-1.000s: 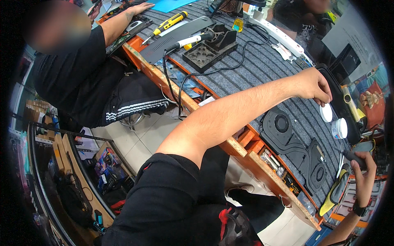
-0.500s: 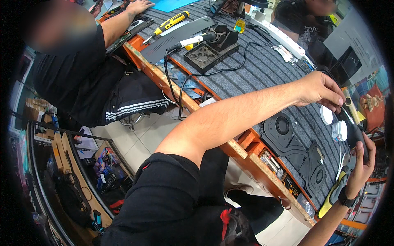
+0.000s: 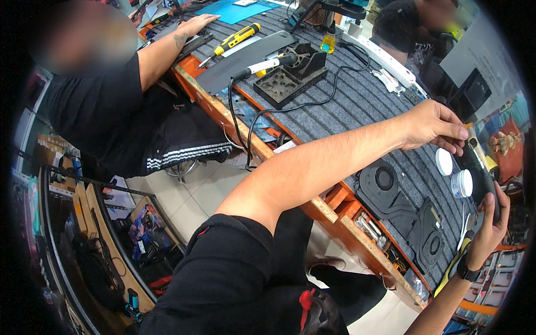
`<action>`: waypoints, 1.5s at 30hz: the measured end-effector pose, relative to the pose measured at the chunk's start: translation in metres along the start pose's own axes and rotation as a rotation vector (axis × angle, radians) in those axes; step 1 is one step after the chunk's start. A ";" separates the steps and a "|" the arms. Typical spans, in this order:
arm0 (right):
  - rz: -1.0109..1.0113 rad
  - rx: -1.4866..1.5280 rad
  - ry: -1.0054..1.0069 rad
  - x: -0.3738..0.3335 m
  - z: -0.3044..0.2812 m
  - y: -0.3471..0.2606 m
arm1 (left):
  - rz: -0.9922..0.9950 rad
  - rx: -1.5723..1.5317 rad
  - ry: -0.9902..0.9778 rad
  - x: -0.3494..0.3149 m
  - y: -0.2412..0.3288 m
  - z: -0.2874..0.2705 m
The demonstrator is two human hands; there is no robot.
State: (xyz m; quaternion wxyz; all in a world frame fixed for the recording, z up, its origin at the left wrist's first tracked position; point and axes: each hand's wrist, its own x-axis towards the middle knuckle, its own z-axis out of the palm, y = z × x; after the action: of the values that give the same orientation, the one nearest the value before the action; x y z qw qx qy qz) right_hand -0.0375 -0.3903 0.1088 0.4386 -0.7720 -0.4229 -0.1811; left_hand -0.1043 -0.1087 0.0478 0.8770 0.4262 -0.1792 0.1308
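At the right edge of the bench, my right hand, with a dark watch on the wrist, has its fingers and thumb wrapped round a dark, smooth-edged piece whose kind I cannot make out. By the piece's upper end, my left hand is closed in a pinch; anything between its fingertips is too small or hidden. Close below that hand are an open white jar and its white round lid. Under my left forearm lies a black twin-fan cooling assembly.
A soldering iron rests in its black stand, its cable looping across the ribbed grey mat. A yellow screwdriver lies farther left. An open drawer holds small tools. Another person's hand rests at the far left.
The view has shifted slightly. The dark piece has tilted a little between my hands, and my left fingertips stay near its upper end.
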 end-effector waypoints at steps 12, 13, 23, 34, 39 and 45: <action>-0.040 -0.038 -0.055 -0.002 -0.004 0.008 | -0.009 0.021 0.000 0.000 -0.004 0.001; -0.081 -0.032 -0.046 -0.002 -0.002 0.010 | -0.006 0.020 0.006 0.000 -0.005 0.000; -0.127 -0.097 -0.027 -0.002 0.004 0.004 | 0.007 0.021 0.035 -0.003 -0.007 0.000; 0.046 0.020 -0.142 0.019 0.010 -0.019 | 0.096 0.429 0.008 -0.006 -0.003 -0.010; -0.044 -0.038 -0.483 0.038 -0.007 -0.039 | 0.044 0.127 0.174 0.009 0.007 -0.017; -0.364 -0.119 -0.771 0.057 0.011 -0.042 | 0.073 0.184 0.231 0.007 0.005 -0.023</action>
State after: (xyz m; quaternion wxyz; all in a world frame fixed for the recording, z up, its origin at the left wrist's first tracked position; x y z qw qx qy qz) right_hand -0.0395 -0.3422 0.1620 0.1640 -0.7201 -0.6738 0.0222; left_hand -0.0956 -0.0866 0.0411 0.8437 0.4801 -0.0799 0.2265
